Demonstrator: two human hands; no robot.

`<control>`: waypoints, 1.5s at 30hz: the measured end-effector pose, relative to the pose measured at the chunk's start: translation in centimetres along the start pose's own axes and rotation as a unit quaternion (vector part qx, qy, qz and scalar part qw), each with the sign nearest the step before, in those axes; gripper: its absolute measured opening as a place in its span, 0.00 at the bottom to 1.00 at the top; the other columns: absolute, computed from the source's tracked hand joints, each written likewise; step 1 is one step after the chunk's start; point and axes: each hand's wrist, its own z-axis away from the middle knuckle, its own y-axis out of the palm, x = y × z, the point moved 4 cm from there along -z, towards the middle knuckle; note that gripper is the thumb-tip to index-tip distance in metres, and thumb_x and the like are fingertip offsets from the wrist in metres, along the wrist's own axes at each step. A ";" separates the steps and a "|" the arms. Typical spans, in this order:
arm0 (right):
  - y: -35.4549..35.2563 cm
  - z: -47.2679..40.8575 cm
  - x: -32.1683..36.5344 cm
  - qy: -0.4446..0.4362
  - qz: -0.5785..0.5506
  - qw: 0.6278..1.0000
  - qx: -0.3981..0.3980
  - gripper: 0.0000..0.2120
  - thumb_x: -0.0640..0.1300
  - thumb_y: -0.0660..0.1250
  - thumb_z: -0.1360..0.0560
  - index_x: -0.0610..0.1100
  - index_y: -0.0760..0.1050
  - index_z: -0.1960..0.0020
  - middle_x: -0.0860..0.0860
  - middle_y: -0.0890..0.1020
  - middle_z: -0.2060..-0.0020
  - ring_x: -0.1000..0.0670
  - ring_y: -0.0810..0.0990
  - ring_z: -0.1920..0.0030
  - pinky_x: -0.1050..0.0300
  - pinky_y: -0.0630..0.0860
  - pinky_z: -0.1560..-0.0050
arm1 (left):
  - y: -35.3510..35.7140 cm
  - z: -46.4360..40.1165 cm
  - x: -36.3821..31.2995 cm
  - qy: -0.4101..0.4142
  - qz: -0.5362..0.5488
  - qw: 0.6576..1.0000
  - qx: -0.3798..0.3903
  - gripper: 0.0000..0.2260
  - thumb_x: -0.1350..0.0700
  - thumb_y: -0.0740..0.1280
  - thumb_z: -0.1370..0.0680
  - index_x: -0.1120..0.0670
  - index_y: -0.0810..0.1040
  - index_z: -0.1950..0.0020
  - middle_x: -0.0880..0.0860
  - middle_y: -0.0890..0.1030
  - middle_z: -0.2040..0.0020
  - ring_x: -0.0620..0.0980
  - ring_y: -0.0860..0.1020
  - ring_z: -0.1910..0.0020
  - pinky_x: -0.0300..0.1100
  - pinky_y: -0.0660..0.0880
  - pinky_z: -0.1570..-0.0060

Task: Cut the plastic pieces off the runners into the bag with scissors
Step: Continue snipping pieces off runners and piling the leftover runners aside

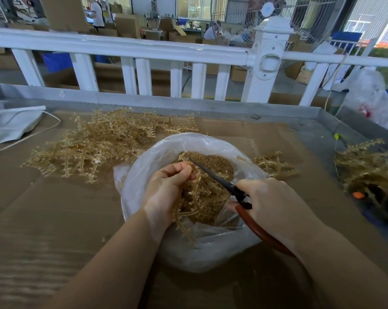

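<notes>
A clear plastic bag (144, 175) stands open at the table's middle, holding a heap of small amber cut pieces (217, 166). My left hand (166, 190) grips an amber runner (195, 197) with pieces still on it over the bag's mouth. My right hand (275, 204) holds scissors (220, 181) by their red-brown handles. The dark blades point up-left and their tip reaches the runner by my left fingers. Whether the blades are apart is hard to tell.
A big pile of amber runners (95, 143) lies on the cardboard-covered table (54, 208) at the left. More runners lie right of the bag (275, 163) and at the far right (365, 166). A white railing (130, 50) runs behind the table.
</notes>
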 end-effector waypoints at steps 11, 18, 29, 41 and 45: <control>-0.6 -0.6 1.0 0.123 -0.261 0.949 -0.127 0.11 0.55 0.71 0.31 0.49 0.78 0.54 0.55 0.82 0.60 0.53 0.82 0.57 0.48 0.79 0.53 | 0.2 0.1 0.1 0.050 0.016 0.998 0.031 0.09 0.65 0.63 0.23 0.56 0.81 0.48 0.54 0.85 0.60 0.47 0.83 0.62 0.39 0.79 0.64; -0.4 -2.0 2.6 0.137 -0.348 0.917 -0.139 0.10 0.53 0.76 0.33 0.57 0.74 0.58 0.57 0.81 0.64 0.58 0.81 0.61 0.59 0.80 0.56 | 0.8 0.3 -0.8 0.065 0.021 0.995 0.068 0.13 0.62 0.61 0.20 0.51 0.79 0.40 0.55 0.85 0.55 0.51 0.84 0.57 0.41 0.79 0.62; -1.7 -2.1 1.0 0.182 -0.490 0.835 -0.175 0.12 0.34 0.75 0.33 0.48 0.78 0.55 0.44 0.83 0.63 0.48 0.84 0.63 0.61 0.79 0.65 | 1.8 0.4 -2.7 0.086 0.045 0.990 0.106 0.14 0.54 0.64 0.30 0.53 0.81 0.47 0.49 0.84 0.53 0.46 0.81 0.51 0.41 0.74 0.45; -3.7 -2.0 -0.4 0.156 -0.622 0.742 -0.196 0.13 0.29 0.71 0.31 0.42 0.78 0.51 0.50 0.82 0.70 0.53 0.80 0.68 0.66 0.76 0.70 | 2.0 0.0 -2.0 0.067 -0.006 0.994 0.086 0.14 0.67 0.63 0.25 0.52 0.83 0.64 0.47 0.82 0.64 0.42 0.79 0.64 0.37 0.74 0.58; -3.8 -2.2 -0.5 0.143 -0.651 0.724 -0.178 0.12 0.29 0.69 0.31 0.42 0.77 0.51 0.48 0.81 0.70 0.54 0.78 0.72 0.66 0.75 0.70 | 2.4 0.2 -1.8 0.083 -0.067 0.988 0.113 0.14 0.66 0.64 0.26 0.50 0.84 0.59 0.49 0.83 0.58 0.45 0.79 0.59 0.39 0.74 0.57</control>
